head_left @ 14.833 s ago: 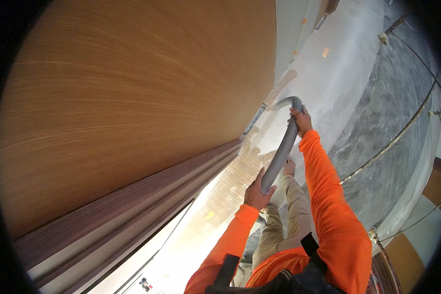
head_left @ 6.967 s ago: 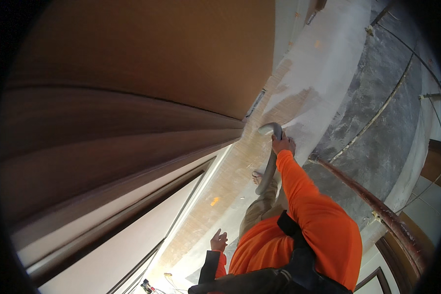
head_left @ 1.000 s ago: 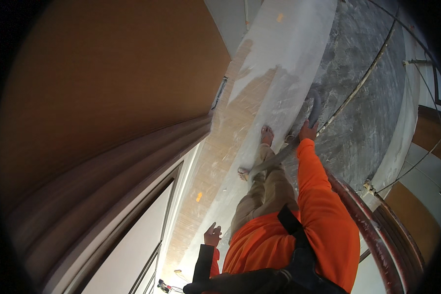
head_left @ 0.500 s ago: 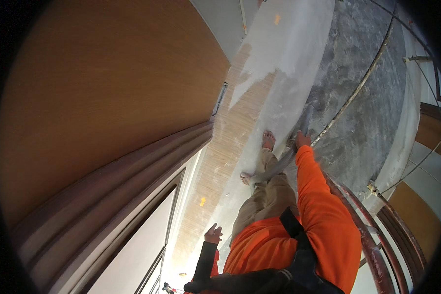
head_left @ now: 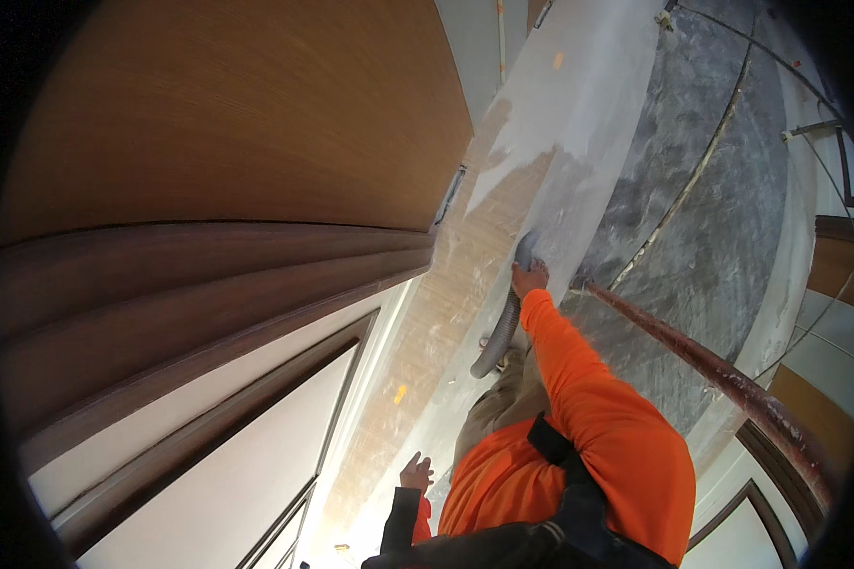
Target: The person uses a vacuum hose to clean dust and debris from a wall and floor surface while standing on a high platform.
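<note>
My right hand (head_left: pixel 529 277), at the end of an orange sleeve, grips a grey corrugated hose (head_left: pixel 499 339). The fingers wrap round the hose near its upper end. From there it bends down in front of my legs, over the dusty floor (head_left: pixel 579 180). My foot is mostly hidden behind the hose and the hand. Low on the left, my left hand (head_left: pixel 416 472) hangs by my side with fingers apart and holds nothing. A dark strap or cuff covers the forearm just behind it.
A large brown wooden panel (head_left: pixel 237 114) and dark moulding (head_left: pixel 209 266) line the left. To the right, a reddish-brown pole (head_left: pixel 721 370) slants toward the floor. A dirty cable (head_left: pixel 697 171) runs over the dark grey floor. Pale dust covers the wood-patterned strip (head_left: pixel 455 284).
My right hand has swung leftward with the hose, from beside the dark floor to in front of my feet. The view has shifted, and the reddish pole now reaches further into it.
</note>
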Motion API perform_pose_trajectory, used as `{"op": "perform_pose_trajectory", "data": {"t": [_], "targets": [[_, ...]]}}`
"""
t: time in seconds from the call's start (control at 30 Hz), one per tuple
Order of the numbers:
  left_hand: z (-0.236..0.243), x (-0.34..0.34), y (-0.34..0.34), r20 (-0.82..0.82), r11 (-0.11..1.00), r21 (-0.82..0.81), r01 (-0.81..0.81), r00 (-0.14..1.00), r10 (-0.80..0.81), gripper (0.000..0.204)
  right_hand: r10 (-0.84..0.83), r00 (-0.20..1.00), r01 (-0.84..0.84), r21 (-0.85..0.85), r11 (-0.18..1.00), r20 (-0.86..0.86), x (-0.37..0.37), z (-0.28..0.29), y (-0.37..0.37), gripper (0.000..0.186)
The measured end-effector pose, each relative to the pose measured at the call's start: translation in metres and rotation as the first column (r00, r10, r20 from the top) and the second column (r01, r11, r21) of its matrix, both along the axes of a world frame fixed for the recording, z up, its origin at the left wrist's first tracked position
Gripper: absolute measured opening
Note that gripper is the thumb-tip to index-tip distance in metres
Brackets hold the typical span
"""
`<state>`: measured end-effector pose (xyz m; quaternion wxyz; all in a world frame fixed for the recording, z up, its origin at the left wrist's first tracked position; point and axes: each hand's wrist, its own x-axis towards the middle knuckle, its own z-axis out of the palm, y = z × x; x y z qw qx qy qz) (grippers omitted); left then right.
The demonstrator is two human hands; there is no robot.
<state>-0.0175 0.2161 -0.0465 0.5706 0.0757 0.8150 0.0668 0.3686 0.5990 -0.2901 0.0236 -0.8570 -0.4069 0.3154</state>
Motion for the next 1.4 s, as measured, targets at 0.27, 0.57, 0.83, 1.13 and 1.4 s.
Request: {"op": "perform_pose_trajectory", "data": {"t": [0.27,0.57,0.83,1.13,1.4], "targets": [[0.007,-0.008,-0.020,-0.011,0.997,-0.047,-0.064,0.998,0.063,0.069,-0.294,0.907,0.323,0.053,0.945,-0.301,-0.030,0.089,0.037,0.079],[0.005,0.029,0.035,-0.001,0.991,-0.069,-0.118,0.993,0.118,0.066,-0.404,0.884,0.464,0.334,0.821,-0.236,0.086,0.074,0.088,0.077],[0.001,0.060,0.117,0.035,0.996,-0.059,0.062,0.998,-0.060,0.065,-0.592,0.785,0.619,0.271,0.737,-0.181,0.195,0.024,0.113,0.079],[0.010,0.084,0.156,0.051,0.995,-0.034,0.097,0.994,-0.095,0.061,-0.521,0.819,0.536,-0.003,0.844,-0.242,0.168,0.004,0.110,0.085],[0.008,0.060,0.132,0.023,0.999,0.013,0.046,0.999,-0.047,0.062,-0.450,0.743,0.514,-0.007,0.858,-0.496,0.071,0.030,0.099,0.081]]}}
